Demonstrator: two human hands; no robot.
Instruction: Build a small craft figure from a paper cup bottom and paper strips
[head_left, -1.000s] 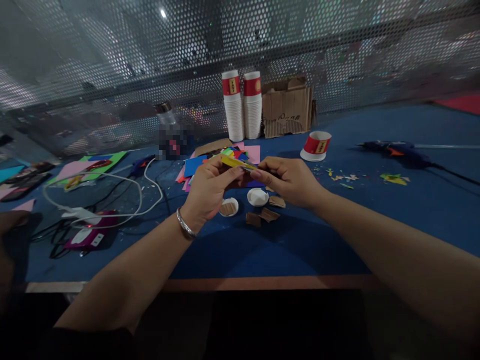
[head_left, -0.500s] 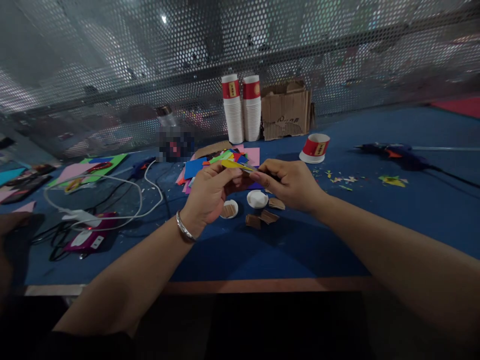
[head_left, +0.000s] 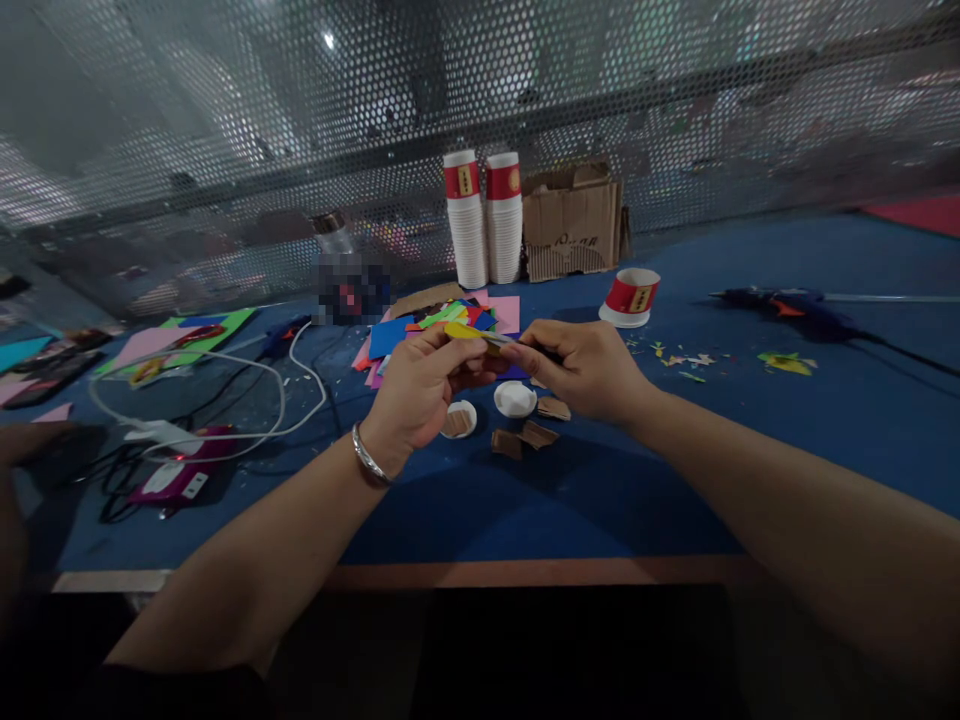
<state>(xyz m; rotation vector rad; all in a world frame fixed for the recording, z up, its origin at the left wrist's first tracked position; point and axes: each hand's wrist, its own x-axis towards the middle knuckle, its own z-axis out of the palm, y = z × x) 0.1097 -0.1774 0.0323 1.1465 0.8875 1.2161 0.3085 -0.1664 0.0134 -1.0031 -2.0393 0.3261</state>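
Above the middle of the table, my left hand (head_left: 426,385) pinches a small folded-looking yellow paper piece (head_left: 459,331) between thumb and fingers. My right hand (head_left: 581,365) is closed around a slim grey blade-like tool (head_left: 501,340) whose tip meets the paper; its handle is hidden in the fingers, so its exact kind does not show. Below the hands lie a white cup-like paper piece (head_left: 515,400), a white disc with cardboard in it (head_left: 459,419) and several torn cardboard bits (head_left: 538,434). Coloured paper sheets (head_left: 391,337) are piled behind my left hand.
Two stacks of paper cups (head_left: 469,230) stand by a cardboard box (head_left: 574,225) at the back. A single red-white cup (head_left: 631,297) and a glue gun (head_left: 795,305) are to the right, near paper scraps (head_left: 701,360). Left lie a purple power strip (head_left: 180,470) and looping cables.
The yellow paper and the grey tool have shifted slightly in the fingers, with the paper tilting a little. Both hands stay in nearly the same place.
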